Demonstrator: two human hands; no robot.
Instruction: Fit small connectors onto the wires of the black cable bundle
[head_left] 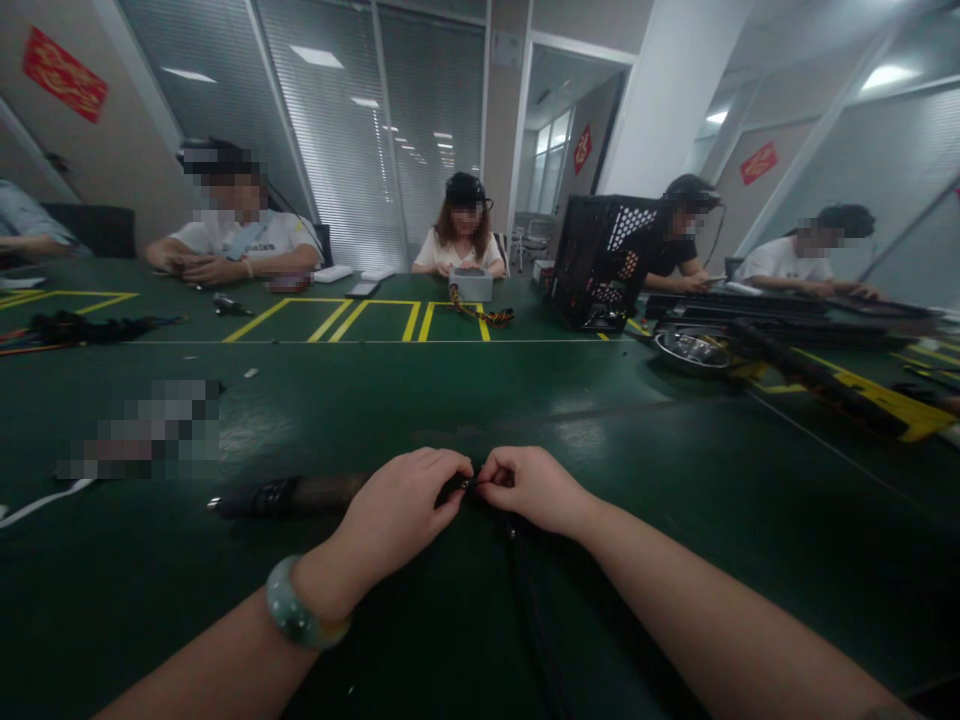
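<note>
Okay, L hand [397, 505] w/ jade bangle [300, 615] and R hand [529, 490] are close together, mid-table nr the near edge of the green tabletop [615, 470]. Fingertips [457, 470] of both hands are pressed in toward each other, pinching a small dark bit of black cable [525, 590]; exact part too small to tell. Cable runs from the pinch down twd the near edge. Just L of the hands, a dark sleeved cylindrical bundle [289, 495] lies flat on the top, its end touching or nearly touching L hand.

Further L, a pixelated blurred item [150, 430], can't tell what. Toward far R, a metal bowl [690, 350] sits beside long black bars [772, 320]. At far side, black mesh PC case [604, 262] stands upright, and a grey box [471, 285] sits w/ a yellow-and-black coiled cable [476, 313] beside it. Yellow tape lines [352, 320] mark the far part of the top. Seated co-workers [461, 230] line the far edge, well apart from both hands.
</note>
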